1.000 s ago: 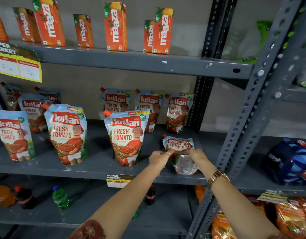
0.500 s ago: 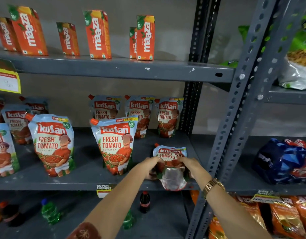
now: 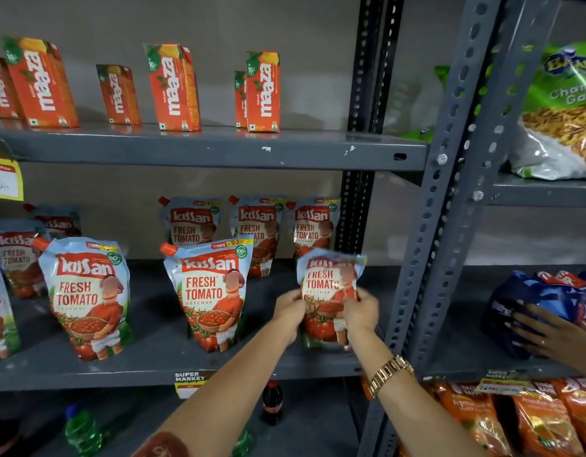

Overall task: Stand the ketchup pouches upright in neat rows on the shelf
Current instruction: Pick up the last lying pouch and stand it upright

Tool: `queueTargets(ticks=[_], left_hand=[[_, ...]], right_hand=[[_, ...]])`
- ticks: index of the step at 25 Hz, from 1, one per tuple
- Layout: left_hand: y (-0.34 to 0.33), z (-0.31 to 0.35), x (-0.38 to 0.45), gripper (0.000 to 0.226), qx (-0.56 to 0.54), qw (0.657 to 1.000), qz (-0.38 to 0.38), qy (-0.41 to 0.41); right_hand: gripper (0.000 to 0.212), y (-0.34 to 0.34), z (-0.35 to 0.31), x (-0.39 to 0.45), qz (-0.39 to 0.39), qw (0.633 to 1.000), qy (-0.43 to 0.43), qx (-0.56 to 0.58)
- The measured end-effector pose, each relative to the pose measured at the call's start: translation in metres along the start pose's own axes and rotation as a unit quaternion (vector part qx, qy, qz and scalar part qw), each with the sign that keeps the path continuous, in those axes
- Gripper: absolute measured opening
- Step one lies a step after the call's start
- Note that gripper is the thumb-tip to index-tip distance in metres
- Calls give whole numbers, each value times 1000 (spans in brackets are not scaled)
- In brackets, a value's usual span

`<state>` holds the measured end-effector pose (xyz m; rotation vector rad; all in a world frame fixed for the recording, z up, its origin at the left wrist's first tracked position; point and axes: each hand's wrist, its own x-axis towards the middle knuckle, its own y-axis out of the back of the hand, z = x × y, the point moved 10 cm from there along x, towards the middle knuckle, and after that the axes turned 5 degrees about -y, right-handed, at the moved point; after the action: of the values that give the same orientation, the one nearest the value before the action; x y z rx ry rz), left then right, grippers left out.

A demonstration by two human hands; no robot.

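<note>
My fingers [image 3: 296, 311] on both hands pinch the Kissan ketchup pouch [image 3: 327, 285] at its sides — left hand [image 3: 290, 313], right hand [image 3: 360, 313]. A moment ago it lay flopped over; now it stands upright at the front right of the shelf [image 3: 153, 374] — nearly placed beside its neighbour pouch [image 3: 209, 291].

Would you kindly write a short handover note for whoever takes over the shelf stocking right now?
Left hand and right hand grip one ketchup pouch by its sides, upright at the front right of the middle shelf.
Done: two front pouches stand to its left, three more behind.
Left: release it, check it stands in line.
Another person's hand rests on the blue pack next door.
</note>
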<state>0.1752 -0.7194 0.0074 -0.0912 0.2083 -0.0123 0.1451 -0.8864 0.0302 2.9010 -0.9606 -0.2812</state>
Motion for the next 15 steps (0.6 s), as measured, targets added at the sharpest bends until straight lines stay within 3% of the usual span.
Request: queueTargets(ticks=[3,5,9,15], left_hand=[[-13,28,0,46,24,996,-5,-85],[-22,28,1,41,77,991,-34,-107],[-29,7,1,37,130,984,-79,-91],[-43,-2,-7,49,124,982,-133,-55]], right_hand=[[26,28,-33,-17,87,991,95,20],[33,38,-35,-25,118,987,112,3],[50,25,10,-3,40,995,14,-95],[43,17,34,9,-2,999,-44,-26]])
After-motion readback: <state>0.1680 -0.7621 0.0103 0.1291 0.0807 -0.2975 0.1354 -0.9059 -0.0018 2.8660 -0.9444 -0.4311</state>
